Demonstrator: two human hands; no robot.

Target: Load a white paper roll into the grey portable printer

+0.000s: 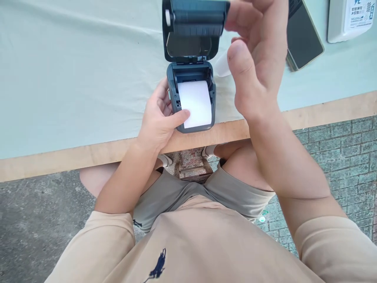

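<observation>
A small dark label printer (213, 106) stands at the table's front edge with its lid (191, 43) swung up. White paper (196, 100) from a roll lies over its front, covering most of the compartment. My left hand (160, 114) grips the printer's left side, the thumb pressing on the paper's lower left corner. Beside the raised lid is my right hand (255, 59), its fingertips at the lid's right edge and partly hidden there. Its thumb stands apart from the fingers, and no object shows between them. A whitish translucent piece (222, 65) lies behind the right thumb.
A dark phone (304, 35) lies at the right on the pale green tablecloth (88, 78). Farther right is a white container with a printed label (338, 21). The bare wooden table edge (59, 159) runs across the front, above my knees and a wooden stool (193, 173).
</observation>
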